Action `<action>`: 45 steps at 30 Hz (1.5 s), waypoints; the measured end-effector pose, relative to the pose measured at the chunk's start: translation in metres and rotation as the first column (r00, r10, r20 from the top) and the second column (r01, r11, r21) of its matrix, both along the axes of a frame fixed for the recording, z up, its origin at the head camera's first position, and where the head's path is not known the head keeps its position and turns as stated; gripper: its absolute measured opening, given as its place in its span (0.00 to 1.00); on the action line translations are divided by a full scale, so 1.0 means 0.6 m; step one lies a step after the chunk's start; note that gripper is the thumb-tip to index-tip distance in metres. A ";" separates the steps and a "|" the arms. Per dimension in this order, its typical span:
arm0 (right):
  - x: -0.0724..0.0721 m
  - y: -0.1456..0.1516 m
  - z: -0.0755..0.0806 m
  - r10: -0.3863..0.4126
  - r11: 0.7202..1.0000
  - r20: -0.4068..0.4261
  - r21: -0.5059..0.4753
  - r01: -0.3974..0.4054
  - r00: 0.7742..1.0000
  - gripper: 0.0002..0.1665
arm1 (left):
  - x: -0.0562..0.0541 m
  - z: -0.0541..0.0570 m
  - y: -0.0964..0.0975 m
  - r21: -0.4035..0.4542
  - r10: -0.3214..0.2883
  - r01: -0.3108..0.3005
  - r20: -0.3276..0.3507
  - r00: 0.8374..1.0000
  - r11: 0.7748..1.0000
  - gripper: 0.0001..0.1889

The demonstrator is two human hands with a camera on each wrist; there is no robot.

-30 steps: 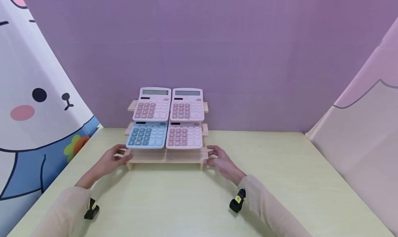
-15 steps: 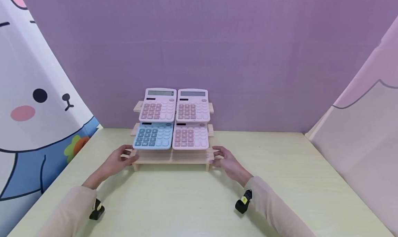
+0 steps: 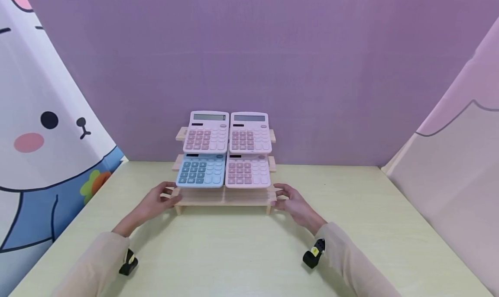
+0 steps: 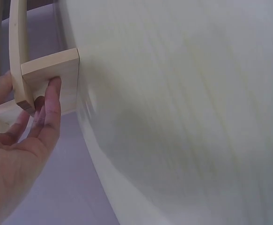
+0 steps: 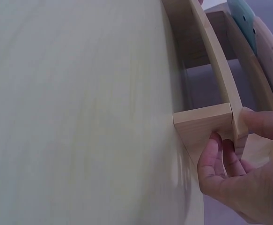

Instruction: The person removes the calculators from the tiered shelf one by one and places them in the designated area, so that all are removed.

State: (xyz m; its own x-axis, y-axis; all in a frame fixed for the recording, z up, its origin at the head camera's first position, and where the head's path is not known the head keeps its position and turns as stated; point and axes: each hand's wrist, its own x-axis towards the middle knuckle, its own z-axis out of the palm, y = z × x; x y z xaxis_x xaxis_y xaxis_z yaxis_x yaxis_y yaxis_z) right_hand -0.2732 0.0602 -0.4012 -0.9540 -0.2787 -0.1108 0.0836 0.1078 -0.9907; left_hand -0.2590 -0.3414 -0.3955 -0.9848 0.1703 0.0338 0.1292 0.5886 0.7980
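A tiered wooden rack (image 3: 224,198) stands on the table near the back wall. My left hand (image 3: 157,201) grips the left end of its lowest shelf, thumb on top and fingers bent beneath, against the side leg (image 4: 66,70). At the opposite end my right hand (image 3: 295,205) holds the shelf the same way, fingers by the right leg (image 5: 206,124). On the top tier lean two pink calculators, one left (image 3: 206,132) and one right (image 3: 251,132). Below them lie a blue calculator (image 3: 201,171) and another pink calculator (image 3: 248,171), their upper edges hidden.
The pale wooden table (image 3: 241,253) spreads in front and to the right. A purple cloth wall (image 3: 331,80) rises behind the rack. Printed cloth panels flank it, with a cartoon animal (image 3: 58,180) on the left panel.
The rack, with the calculators on it, has shifted to the right along the table. Both hands have moved right with it, keeping their hold on its ends.
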 end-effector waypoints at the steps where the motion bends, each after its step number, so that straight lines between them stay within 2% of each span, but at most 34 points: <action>1: 0.000 0.000 0.000 0.002 1.000 -0.001 -0.001 -0.002 1.000 0.39 | 0.001 0.000 0.000 0.008 -0.005 0.005 -0.002 1.000 1.000 0.32; 13: -0.001 0.002 0.001 0.030 1.000 -0.009 0.011 -0.030 1.000 0.39 | -0.001 -0.002 -0.007 0.079 -0.043 0.043 -0.010 0.999 0.996 0.29; 45: -0.003 0.003 0.000 0.072 0.996 -0.015 0.044 -0.071 0.997 0.41 | 0.000 -0.002 -0.019 0.178 -0.104 0.102 0.003 0.995 0.979 0.27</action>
State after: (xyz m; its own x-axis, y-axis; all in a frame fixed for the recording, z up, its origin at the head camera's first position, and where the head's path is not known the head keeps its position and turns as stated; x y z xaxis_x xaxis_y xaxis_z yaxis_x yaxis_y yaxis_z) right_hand -0.2752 0.0620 -0.4013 -0.9335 -0.3419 -0.1086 0.0576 0.1558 -0.9861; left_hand -0.2588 -0.3527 -0.3964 -0.9628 0.2631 0.0609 0.1715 0.4213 0.8905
